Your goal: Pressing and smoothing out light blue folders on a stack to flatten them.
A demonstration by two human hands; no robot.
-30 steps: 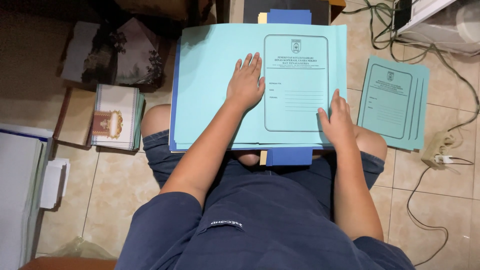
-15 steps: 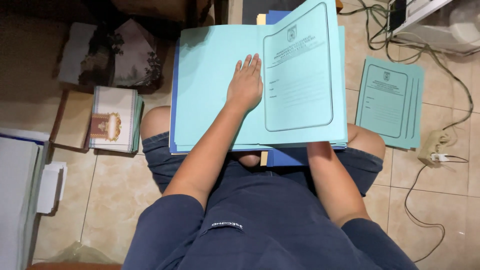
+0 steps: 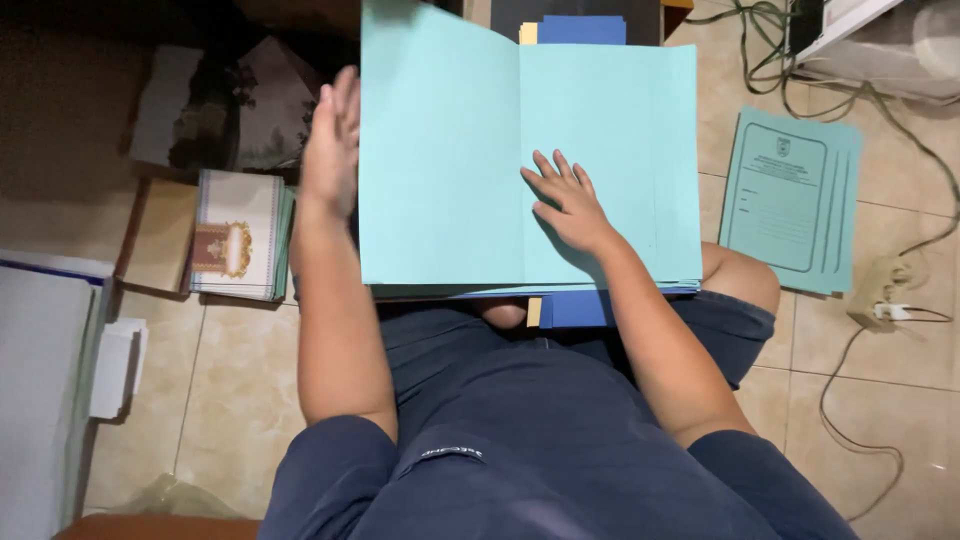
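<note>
Now my right hand (image 3: 566, 205) lies flat and open on the light blue folder's (image 3: 610, 150) inner right leaf while my left hand (image 3: 333, 135), fingers spread and gripping nothing, props the raised cover (image 3: 440, 150); laying that cover flat looks the step in hand.

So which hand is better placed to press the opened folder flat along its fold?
Probably the right hand: it lies palm down on the open light blue folder, just beside the fold. The left hand is off the folder's left edge, fingers up, not pressing anything.
</note>
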